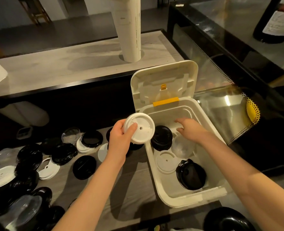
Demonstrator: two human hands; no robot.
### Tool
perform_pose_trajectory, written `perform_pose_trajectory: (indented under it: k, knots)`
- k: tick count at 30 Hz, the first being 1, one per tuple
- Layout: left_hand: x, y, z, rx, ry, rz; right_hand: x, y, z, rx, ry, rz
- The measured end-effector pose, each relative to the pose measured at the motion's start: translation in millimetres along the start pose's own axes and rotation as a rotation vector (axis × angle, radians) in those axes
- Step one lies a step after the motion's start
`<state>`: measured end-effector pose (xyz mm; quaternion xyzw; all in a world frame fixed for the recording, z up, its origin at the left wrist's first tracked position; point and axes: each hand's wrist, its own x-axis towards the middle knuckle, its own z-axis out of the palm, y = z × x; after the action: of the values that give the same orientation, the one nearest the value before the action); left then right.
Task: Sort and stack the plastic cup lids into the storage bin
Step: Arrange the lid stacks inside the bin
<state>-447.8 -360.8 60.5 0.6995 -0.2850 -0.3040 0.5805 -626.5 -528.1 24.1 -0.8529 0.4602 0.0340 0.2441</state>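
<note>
Grey bench (134, 185) littered with lids (84, 167) left of storage bin (156, 185); left grip (119, 139) clasping white lid (143, 129), right grip (190, 129) spread empty inside.

Left hand (119, 138): grips a white round plastic lid (140, 128) at its rim, thumb across its face, just left of the bin.
Right hand (190, 129): fingers stretched out, holding nothing, over the far half of the bin.
Bin: white rectangular plastic storage bin (184, 200) on the right of the worktop, its hinged cover (164, 79) standing up at the far side, with a yellow latch (165, 101).
Inside bin: stack of black round lids (162, 139) far left; clear domed lid (182, 147) beside it; flat white lid (167, 162) and another black lid (191, 175) nearer.
Worktop (133, 189): grey wood grain, with loose black, white and clear lids scattered on the left.
</note>
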Motion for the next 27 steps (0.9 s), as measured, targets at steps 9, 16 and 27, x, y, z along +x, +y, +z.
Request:
perform_pose_trajectory:
  k: [9,16,27]
  knots:
    - [-3,15,27,0.006,-0.146,-0.159,-56,-59,-26,0.311,0.092,-0.604]
    - [-10,18,25,0.519,-0.156,0.058,-58,-50,-18,0.338,0.116,-0.487]
    - [-7,-30,-3,0.892,-0.429,0.35,-61,-32,23,-0.172,-0.304,-0.385]
